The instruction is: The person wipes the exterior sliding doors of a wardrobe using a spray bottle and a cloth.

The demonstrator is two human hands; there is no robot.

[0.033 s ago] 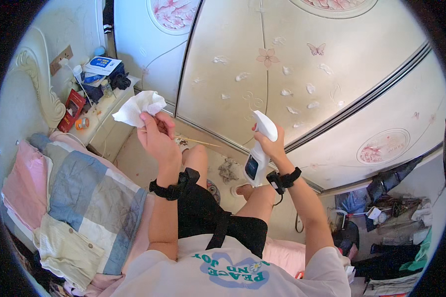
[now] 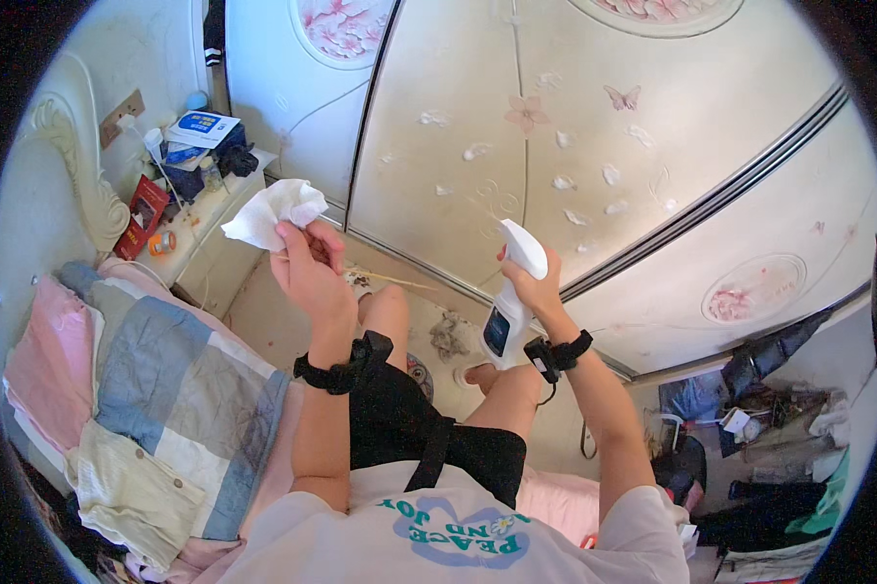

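My left hand is closed on a crumpled white paper tissue, raised in front of the wardrobe. A thin tan stick shows beside that hand; whether the fingers touch it I cannot tell. My right hand grips the neck of a white spray bottle with a dark label, its nozzle end up and facing the wardrobe door. Petal-like white patches dot this cream door around a pink flower; foam or print, I cannot tell. Black straps circle both wrists.
To the left, a bed holds a checked quilt and folded clothes. A cream nightstand beyond carries papers, a red box and an orange-lidded jar. Grey fluff lies on the floor. Bags and clutter crowd the right side.
Both hands stay in nearly the same place, holding the same things. The flower and scroll on the door above the nozzle look slightly hazier.
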